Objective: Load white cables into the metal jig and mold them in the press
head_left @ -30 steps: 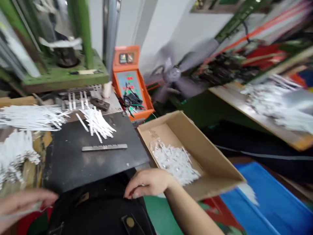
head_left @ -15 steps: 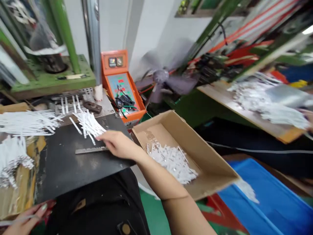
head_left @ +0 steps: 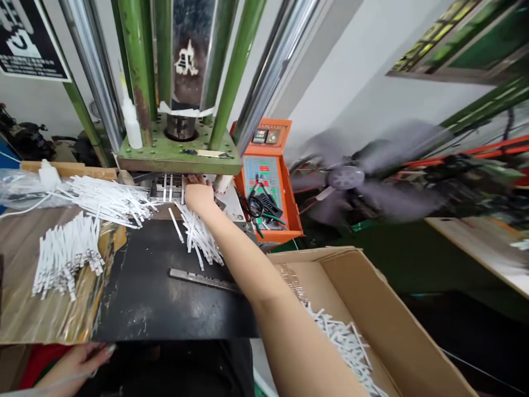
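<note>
My right hand (head_left: 199, 194) reaches to the metal fixture (head_left: 159, 188) under the green press, its fingers bent down over white strips standing there; whether they grip one is hidden. Below it, a loose pile of white strips (head_left: 200, 234) lies on the black plate (head_left: 165, 309), with a notched metal bar (head_left: 202, 279) nearer me. My left hand (head_left: 88, 361) is low at the bench's front edge, thumb and fingers apart, holding nothing visible. More white strips (head_left: 111, 198) and a bundle with metallic ends (head_left: 68, 253) lie to the left.
The green press platen (head_left: 177, 160) stands over the fixture. An orange control box (head_left: 289, 193) with tools is to its right, beside a spinning fan (head_left: 346, 177). A cardboard box (head_left: 397, 309) of white pieces sits at lower right. A white bottle (head_left: 132, 124) stands on the platen.
The view has swung left, toward the press. My right hand has moved from the strip pile up to the fixture. My left hand stays low by the bench edge.
</note>
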Demonstrator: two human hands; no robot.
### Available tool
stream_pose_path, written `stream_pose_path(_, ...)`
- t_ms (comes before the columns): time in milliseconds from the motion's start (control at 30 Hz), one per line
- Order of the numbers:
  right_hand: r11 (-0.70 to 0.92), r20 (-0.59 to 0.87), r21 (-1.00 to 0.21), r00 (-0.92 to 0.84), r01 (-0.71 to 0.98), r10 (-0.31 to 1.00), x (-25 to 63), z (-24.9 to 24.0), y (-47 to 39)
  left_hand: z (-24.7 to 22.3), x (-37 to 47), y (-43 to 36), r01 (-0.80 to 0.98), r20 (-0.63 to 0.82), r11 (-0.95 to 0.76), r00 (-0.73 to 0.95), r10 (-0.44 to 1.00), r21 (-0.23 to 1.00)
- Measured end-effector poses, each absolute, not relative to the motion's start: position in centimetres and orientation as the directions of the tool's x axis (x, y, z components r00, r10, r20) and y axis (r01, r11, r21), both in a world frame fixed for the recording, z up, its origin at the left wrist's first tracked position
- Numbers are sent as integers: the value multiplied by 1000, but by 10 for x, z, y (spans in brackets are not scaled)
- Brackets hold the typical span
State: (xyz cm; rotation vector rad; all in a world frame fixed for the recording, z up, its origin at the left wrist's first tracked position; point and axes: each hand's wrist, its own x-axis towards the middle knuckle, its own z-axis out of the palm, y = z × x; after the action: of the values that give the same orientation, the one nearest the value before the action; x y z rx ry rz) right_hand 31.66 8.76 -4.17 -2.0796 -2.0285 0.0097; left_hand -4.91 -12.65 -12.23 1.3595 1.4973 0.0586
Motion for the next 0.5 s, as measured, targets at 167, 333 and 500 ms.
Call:
stream_pose_path(167, -30, 73, -197, 45, 980, 996, 319, -37, 95, -137, -58, -120, 685, -666, 363, 241, 706, 632)
stream_pose_path(333, 42, 38, -288, -33, 957, 999, 345, -17, 52, -151, -65, -119, 680, -653, 364, 225, 723, 637)
stream_pose_path(500, 259, -99, -806, -553, 533, 828, 368, -23, -115, -150, -65, -117, 658, -602, 381, 138, 787, 649)
